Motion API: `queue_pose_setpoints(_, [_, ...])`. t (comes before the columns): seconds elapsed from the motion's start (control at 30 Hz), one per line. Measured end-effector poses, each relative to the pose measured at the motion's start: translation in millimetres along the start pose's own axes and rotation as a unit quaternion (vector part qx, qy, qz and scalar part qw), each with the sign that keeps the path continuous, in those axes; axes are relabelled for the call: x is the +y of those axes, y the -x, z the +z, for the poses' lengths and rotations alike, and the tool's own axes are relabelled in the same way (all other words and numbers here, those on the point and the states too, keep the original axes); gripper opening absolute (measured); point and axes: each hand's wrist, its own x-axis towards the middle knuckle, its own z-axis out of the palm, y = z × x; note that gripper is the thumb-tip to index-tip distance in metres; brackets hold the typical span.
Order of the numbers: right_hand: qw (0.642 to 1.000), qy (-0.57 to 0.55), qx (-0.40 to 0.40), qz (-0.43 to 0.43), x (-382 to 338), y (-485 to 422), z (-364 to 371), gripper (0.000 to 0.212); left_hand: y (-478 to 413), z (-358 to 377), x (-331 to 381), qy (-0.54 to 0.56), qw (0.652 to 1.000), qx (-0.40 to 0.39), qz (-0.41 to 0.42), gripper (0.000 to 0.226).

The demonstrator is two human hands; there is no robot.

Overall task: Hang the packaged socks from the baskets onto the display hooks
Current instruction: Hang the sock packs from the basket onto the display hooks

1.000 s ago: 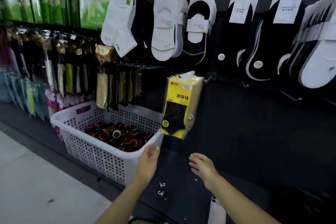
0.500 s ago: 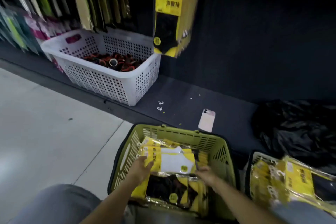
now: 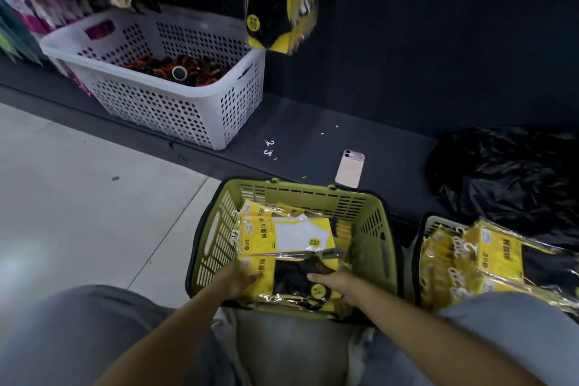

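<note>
While digging in the green basket [image 3: 300,189], best to take only the top black-sock pack [image 3: 291,282] lying right under the fingers, not the white-sock pack [image 3: 297,236] just past the fingertips. Left hand [image 3: 235,280] tucked at its left edge, can't tell if actually gripping yet; right hand [image 3: 336,287] laid on top, fingers loose and fairly straight, holding nothing. Would pinch at the hook end by the left fingers, peel it off slowly to avoid dragging slippery neighbours along, then lift toward the hung packs [image 3: 275,0] well above both hands. More packs waiting in the second basket [image 3: 421,238], right of the right hand.
</note>
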Motion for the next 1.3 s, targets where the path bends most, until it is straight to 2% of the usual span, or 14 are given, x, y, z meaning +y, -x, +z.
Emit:
queue_pose_setpoints(0.1, [0.997, -0.052, 0.064, -0.006, 5.0, 1.9, 4.8, 0.092, 9.5, 7.6, 5.2, -0.004, 1.0, -0.013, -0.022, 0.06])
queue_pose_setpoints(0.2, [0.996, -0.071, 0.057, -0.003, 7.7, -0.3, -0.3, 0.083, 6.2, 9.7, 4.4, 0.011, 0.998, -0.011, -0.055, 0.067])
queue_pose_setpoints(0.37, [0.997, -0.079, 0.016, 0.013, 8.3, 0.8, -9.6, 0.088, 6.3, 8.0, 10.2, 0.045, 0.997, -0.066, -0.024, 0.044])
queue_pose_setpoints(0.5, [0.989, -0.112, -0.094, -0.007, -8.6, 9.2, -18.8, 0.071, 7.6, 10.2, 9.5, 0.094, 0.993, -0.064, -0.025, 0.057])
queue_pose_setpoints(0.6, [0.988, -0.116, -0.097, -0.029, -30.7, 19.8, -26.1, 0.075, 10.4, 10.1, 21.2, 0.167, 0.985, -0.008, -0.039, 0.063])
queue_pose_setpoints(0.73, [0.973, -0.207, -0.029, -0.094, -68.7, 38.8, -54.3, 0.056, 18.9, -4.9, 69.7, 0.32, 0.937, 0.133, -0.048, 0.092])
queue_pose_setpoints(0.83, [0.937, -0.308, -0.012, -0.163, -96.2, 55.6, -73.4, 0.051, 24.9, -30.4, 112.4, 0.427, 0.889, 0.159, -0.037, 0.119])
queue_pose_setpoints(0.9, [0.917, -0.353, -0.021, -0.186, -110.9, 67.5, -79.3, 0.057, 30.1, -51.0, 138.5, 0.5, 0.85, 0.162, -0.032, 0.129])
queue_pose_setpoints(1.0, [0.909, -0.368, 0.017, -0.192, -131.6, 82.7, -85.2, 0.083, 39.7, -82.7, 170.3, 0.575, 0.794, 0.194, -0.035, 0.138])
queue_pose_setpoints(1.03, [0.903, -0.38, 0.018, -0.198, -138.6, 85.2, -86.7, 0.085, 41.2, -91.7, 178.4, 0.607, 0.772, 0.183, -0.034, 0.138])
queue_pose_setpoints(1.1, [0.883, -0.42, 0.003, -0.209, -153.7, 94.6, -85.7, 0.077, 47.2, -104.1, 193.9, 0.671, 0.734, 0.11, 0.014, 0.124])
queue_pose_setpoints(1.17, [0.853, -0.463, -0.034, -0.239, -169.4, 102.0, -81.8, 0.069, 56.0, -111.3, 211.0, 0.68, 0.727, 0.039, 0.082, 0.084])
queue_pose_setpoints(1.23, [0.847, -0.457, -0.077, -0.261, -183.2, 106.9, -76.4, 0.065, 57.6, -117.6, 225.1, 0.664, 0.734, 0.059, 0.128, 0.046])
queue_pose_setpoints(1.3, [0.862, -0.418, -0.1, -0.267, -193.9, 109.2, -72.7, 0.069, 60.5, -129.2, 236.0, 0.655, 0.734, 0.096, 0.151, 0.036])
